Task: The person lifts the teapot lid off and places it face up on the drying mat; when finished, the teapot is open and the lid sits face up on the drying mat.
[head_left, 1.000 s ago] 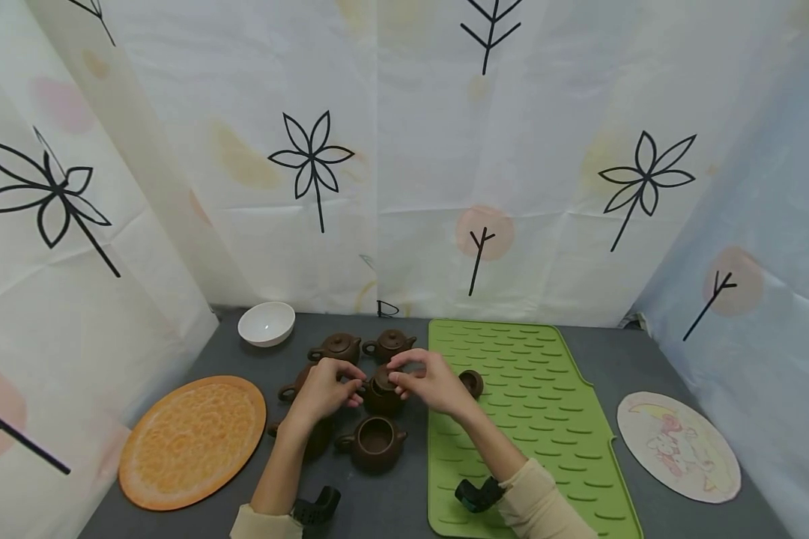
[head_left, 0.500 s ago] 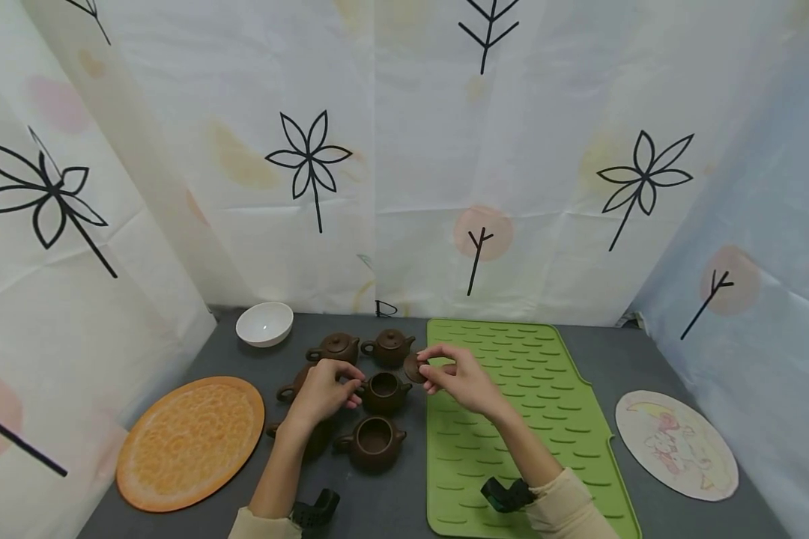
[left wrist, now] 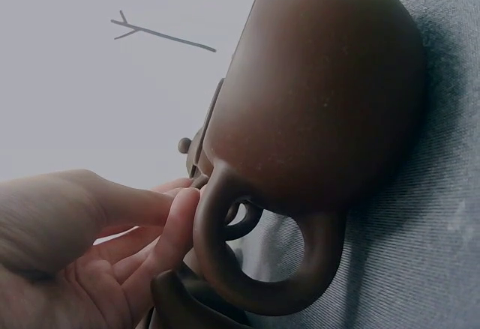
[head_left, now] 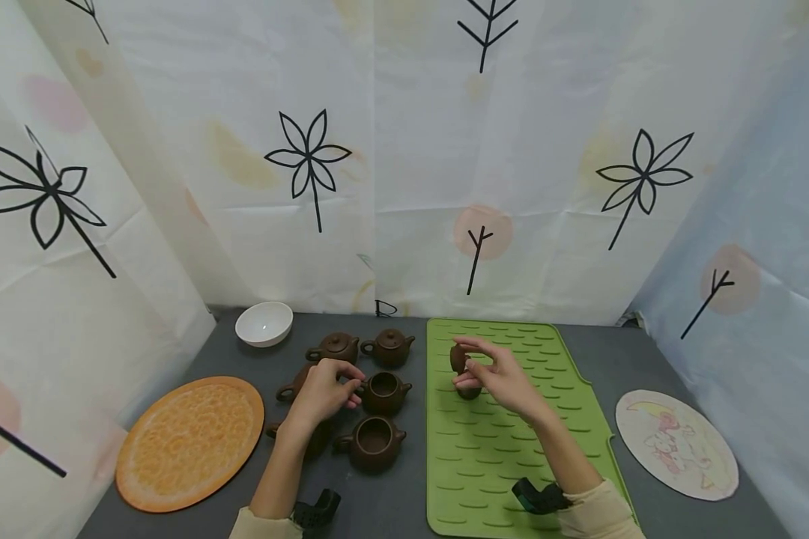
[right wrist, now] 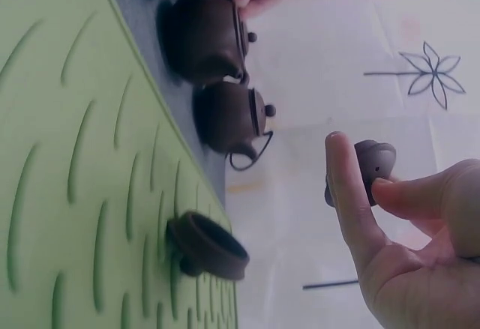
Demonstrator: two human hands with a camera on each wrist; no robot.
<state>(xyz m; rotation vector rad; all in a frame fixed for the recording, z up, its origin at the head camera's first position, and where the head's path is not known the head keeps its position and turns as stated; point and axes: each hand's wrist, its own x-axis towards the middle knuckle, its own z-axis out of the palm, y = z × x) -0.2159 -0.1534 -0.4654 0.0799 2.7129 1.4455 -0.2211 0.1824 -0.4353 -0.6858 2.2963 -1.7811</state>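
Note:
My left hand (head_left: 326, 389) pinches the handle of a dark brown lidless teapot (head_left: 386, 394) in the middle of the cluster. In the left wrist view, the other lidless teapot (left wrist: 315, 89) looms in front and hides most of it. Above the green mat, my right hand (head_left: 505, 380) pinches a small brown teapot lid (right wrist: 379, 163) between thumb and fingers, tilted on edge. A second lid (right wrist: 214, 248) lies upside down on the mat below, partly covered by the right hand in the head view.
Two lidded teapots, one (head_left: 337, 348) left of the other (head_left: 388, 348), stand behind; more on the left are partly hidden by the left arm. A white bowl (head_left: 264, 325), an orange round mat (head_left: 192, 443), the green mat (head_left: 519, 464) and a pale printed oval mat (head_left: 677, 444) lie around.
My right hand has lifted the lid off the middle teapot and carried it right, over the green mat, exposing the teapot's opening. The left hand stays at the handle.

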